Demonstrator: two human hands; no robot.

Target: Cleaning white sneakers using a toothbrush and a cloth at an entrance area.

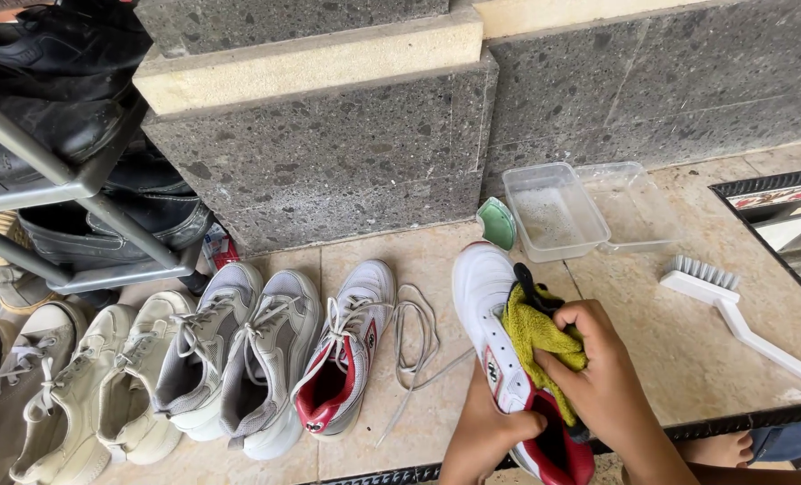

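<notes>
My left hand [483, 431] grips the side of a white sneaker with red lining [483, 287], holding it toe-away on the tiled floor. My right hand [598, 368] presses a yellow-green cloth [531, 328] into the sneaker's tongue area. The matching white and red sneaker [346, 355] stands to the left, laced. A loose white shoelace [414, 337] lies between the two shoes.
A clear plastic tub with soapy water [553, 211] and its lid [634, 202] sit by the stone wall, a green sponge [496, 223] beside them. A white brush [733, 310] lies right. Grey sneakers [238, 355], cream sneakers [104, 386] and a metal shoe rack [68, 180] stand left.
</notes>
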